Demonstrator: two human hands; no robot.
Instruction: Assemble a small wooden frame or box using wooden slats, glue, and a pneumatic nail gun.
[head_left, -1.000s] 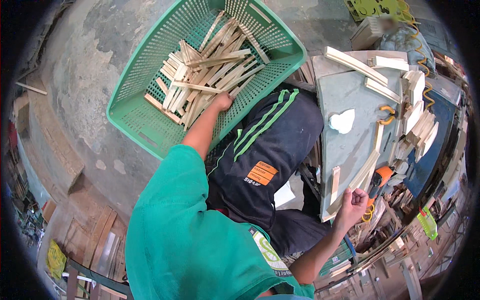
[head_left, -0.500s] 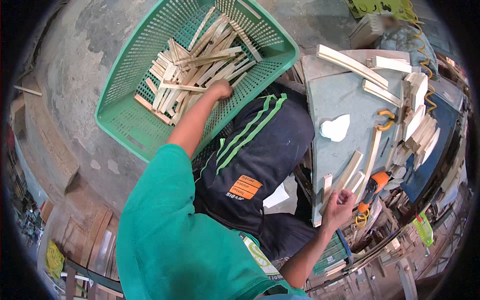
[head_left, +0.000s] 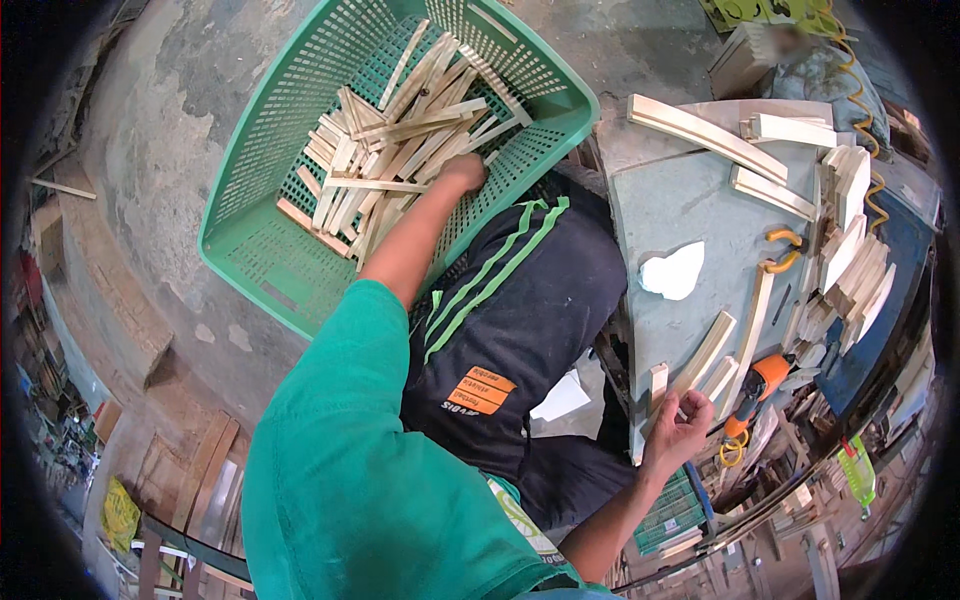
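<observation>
My left hand [head_left: 466, 172] reaches down into a green plastic basket [head_left: 255, 270], at the right side of a heap of wooden strips [head_left: 385, 150]. Its fingers are hidden below the hand, so their grip does not show. Over the near edge of the grey worktable [head_left: 650, 330] hovers my right hand [head_left: 678, 432], fingers loosely curled and apart, with nothing visible in it. Just beyond its fingers lie short pale wooden pieces, among them a longer wooden bar [head_left: 703, 352].
A white scrap [head_left: 672, 271], a yellow-orange clamp-like tool [head_left: 783, 250] and an orange air tool [head_left: 765, 380] lie on the worktable. Stacked wooden pieces [head_left: 850, 280] line its right side. My dark-trousered leg [head_left: 520, 290] stands between basket and table.
The left hand has shifted slightly in the basket along the heap's right side. My right hand stays at the table edge, its fingers a little more spread. The whole view has tilted slightly.
</observation>
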